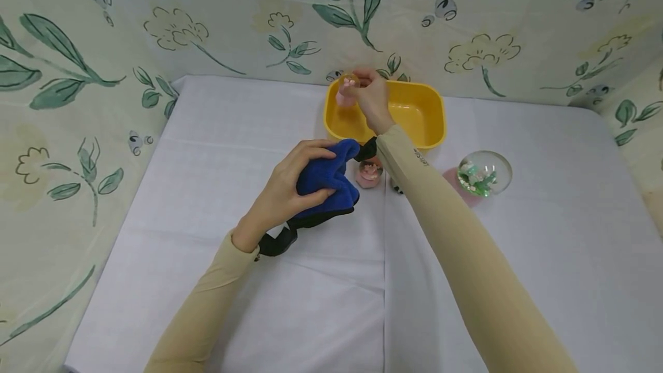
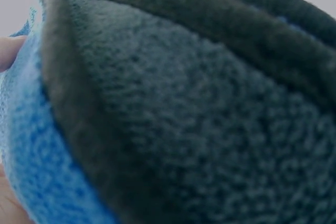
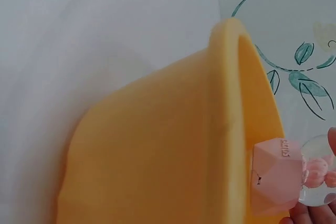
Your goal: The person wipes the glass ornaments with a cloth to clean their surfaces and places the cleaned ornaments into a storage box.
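My right hand (image 1: 375, 99) pinches a small snow globe (image 1: 348, 81) by its clear ball, over the left end of a yellow basin (image 1: 442, 122). In the right wrist view, the globe's faceted pink base (image 3: 275, 174) shows at the basin's rim (image 3: 227, 103), with pink figures inside the ball. My left hand (image 1: 282, 186) grips a folded blue cloth (image 1: 321, 180) with dark edging, fingers on top and thumb along the near side. The cloth (image 2: 173, 103) fills the left wrist view, showing a dark grey face between its folds.
Just in front of the basin stands another small pink snow globe (image 1: 369, 174). Beside it a small dark-and-white item (image 1: 396, 187) is mostly hidden by my right sleeve. A larger globe (image 1: 484, 174) with green and white decoration stands to the right on the white tablecloth (image 1: 559, 217).
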The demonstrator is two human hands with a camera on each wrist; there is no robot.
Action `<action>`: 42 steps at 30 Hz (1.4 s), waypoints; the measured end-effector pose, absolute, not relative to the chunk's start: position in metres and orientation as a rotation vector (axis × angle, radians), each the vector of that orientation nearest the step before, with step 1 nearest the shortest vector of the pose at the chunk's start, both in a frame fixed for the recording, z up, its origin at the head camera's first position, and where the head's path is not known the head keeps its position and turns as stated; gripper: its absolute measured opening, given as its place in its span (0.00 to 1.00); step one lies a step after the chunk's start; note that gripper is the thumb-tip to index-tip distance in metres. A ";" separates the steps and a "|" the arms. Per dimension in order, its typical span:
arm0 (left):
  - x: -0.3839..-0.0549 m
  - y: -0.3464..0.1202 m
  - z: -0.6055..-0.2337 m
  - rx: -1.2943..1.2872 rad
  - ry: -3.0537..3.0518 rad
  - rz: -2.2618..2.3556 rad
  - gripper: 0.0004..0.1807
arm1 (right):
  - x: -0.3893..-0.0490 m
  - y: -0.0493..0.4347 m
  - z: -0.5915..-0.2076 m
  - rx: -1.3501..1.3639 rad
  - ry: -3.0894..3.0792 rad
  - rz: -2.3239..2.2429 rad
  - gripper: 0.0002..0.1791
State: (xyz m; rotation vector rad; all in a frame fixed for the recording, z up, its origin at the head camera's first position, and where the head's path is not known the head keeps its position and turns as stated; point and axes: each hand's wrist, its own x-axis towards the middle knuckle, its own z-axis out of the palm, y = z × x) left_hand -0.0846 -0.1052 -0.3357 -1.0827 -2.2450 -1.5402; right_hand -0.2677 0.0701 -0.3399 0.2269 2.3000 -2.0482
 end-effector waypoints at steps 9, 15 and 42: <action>-0.085 -0.105 -0.337 -1.083 -2.253 -1.531 0.29 | -0.270 0.072 -0.342 0.290 2.221 -1.974 0.24; -0.085 -0.104 -0.336 -1.089 -2.254 -1.526 0.29 | -0.269 0.073 -0.345 0.296 2.186 -1.974 0.23; -0.086 -0.103 -0.338 -1.100 -2.254 -1.515 0.29 | -0.270 0.070 -0.348 0.401 2.302 -1.815 0.24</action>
